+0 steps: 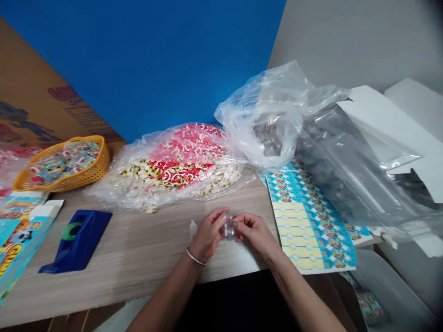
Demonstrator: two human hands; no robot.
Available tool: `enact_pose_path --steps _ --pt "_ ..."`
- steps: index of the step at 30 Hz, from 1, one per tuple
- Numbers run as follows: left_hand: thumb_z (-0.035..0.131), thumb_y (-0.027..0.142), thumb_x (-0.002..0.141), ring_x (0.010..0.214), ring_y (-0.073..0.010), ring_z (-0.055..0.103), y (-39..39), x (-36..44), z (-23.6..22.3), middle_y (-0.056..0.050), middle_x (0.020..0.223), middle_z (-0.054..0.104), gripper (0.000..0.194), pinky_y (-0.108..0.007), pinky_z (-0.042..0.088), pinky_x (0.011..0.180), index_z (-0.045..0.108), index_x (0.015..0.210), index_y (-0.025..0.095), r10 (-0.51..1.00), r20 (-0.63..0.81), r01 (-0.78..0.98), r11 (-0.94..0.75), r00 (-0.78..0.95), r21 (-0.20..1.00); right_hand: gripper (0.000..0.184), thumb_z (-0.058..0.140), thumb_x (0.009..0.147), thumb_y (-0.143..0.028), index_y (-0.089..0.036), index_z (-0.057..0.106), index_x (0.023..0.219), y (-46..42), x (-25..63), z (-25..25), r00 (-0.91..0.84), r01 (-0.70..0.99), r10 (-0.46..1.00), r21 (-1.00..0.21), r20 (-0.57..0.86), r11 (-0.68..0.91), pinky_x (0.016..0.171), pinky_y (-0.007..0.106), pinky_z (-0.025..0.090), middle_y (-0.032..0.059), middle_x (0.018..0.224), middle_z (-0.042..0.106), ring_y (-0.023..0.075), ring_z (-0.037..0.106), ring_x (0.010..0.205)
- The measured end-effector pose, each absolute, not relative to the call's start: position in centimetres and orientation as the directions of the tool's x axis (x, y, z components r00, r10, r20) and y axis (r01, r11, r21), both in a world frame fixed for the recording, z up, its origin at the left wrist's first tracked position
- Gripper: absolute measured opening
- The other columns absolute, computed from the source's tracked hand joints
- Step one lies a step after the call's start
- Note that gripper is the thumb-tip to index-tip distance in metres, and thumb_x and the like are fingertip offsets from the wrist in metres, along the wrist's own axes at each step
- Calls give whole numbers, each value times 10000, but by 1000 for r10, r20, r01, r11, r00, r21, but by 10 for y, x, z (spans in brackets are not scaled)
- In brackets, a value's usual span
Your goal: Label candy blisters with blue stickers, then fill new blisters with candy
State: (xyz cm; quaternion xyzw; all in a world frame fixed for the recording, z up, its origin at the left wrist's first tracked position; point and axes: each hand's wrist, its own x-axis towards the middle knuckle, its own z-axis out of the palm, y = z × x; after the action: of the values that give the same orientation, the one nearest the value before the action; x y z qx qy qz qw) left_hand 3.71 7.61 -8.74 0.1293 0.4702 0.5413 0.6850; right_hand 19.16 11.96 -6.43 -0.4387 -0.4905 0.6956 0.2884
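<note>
Forearms (166, 297) over wood-grain desk (145, 249), blue wall (138, 60) behind

clear plastic capsule (228, 227): partly hidden by left hand (207, 234), right hand (252, 232) | printed card (20, 244): cut off at left edge

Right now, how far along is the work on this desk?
Done: the yellow basket already holds small colourful pieces. In hand: the left hand and right hand pinch a small clear capsule. Left: the plastic bag of red, white and yellow pieces and the printed label sheets remain.
</note>
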Motion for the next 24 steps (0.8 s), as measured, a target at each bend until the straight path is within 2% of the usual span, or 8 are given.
enact_pose_path --steps 3,5,7,9,12,15,21,24 --pt "760 397 743 953 -258 671 78 29 -83 -136 1107 690 522 -388 506 813 607 1192 181 854 -512 -626 350 -92 697 308 686 737 -481 -183 609 722 132 199 -66 -329 110 896 -954 -300 -279 490 243 396 -40 538 537 108 474 473" --pt "779 375 733 991 -266 668 79 24 -80 -152 1148 676 535 -397 506 849 605 1196 171 855 -509 -636 338 -102 694 264 659 749 -434 -188 590 682 142 203 -69 -276 260 932 -952 -236 -164 508 251 395 -29 543 538 118 471 496" --pt "777 360 743 1007 -266 666 79 22 -79 -160 1167 669 527 -399 508 865 605 1202 166 858 -504 -647 329 -99 687 206 662 738 -375 -187 601 680 147 203 -72 -238 432 961 -901 -139 -23 545 261 398 -11 582 567 130 484 536" --pt "764 357 758 1022 -265 661 78 24 -79 -156 1187 663 514 -399 509 867 606 1214 178 862 -498 -653 323 -95 684 160 661 751 -344 -184 644 758 146 199 -73 -240 504 969 -861 -64 68 577 268 402 -1 628 595 140 502 570" --pt "755 352 759 1031 -262 650 78 30 -80 -125 1165 680 476 -377 506 841 630 1196 211 863 -499 -636 340 -83 693 192 627 816 -372 -194 677 863 134 188 -67 -393 329 913 -944 -110 29 606 264 429 11 704 645 148 550 622" --pt "742 346 760 1028 -255 639 78 36 -79 -91 1121 702 435 -352 491 819 654 1173 242 863 -502 -608 370 -55 703 213 616 838 -398 -195 679 816 123 180 -58 -531 165 834 -984 -147 -69 612 249 429 -3 700 636 133 546 627" --pt "726 348 775 987 -266 652 79 33 -80 -110 1095 712 406 -379 497 826 660 1157 228 869 -495 -623 376 -20 685 300 655 789 -487 -189 642 768 125 188 -54 -509 143 813 -959 -282 -243 475 228 341 -47 552 513 97 431 475" --pt "739 348 770 999 -268 659 79 27 -82 -119 1142 692 441 -393 512 837 642 1181 220 866 -498 -646 353 -49 677 286 639 790 -469 -186 630 747 131 195 -59 -448 196 853 -960 -269 -200 485 239 350 -38 560 520 106 441 479"
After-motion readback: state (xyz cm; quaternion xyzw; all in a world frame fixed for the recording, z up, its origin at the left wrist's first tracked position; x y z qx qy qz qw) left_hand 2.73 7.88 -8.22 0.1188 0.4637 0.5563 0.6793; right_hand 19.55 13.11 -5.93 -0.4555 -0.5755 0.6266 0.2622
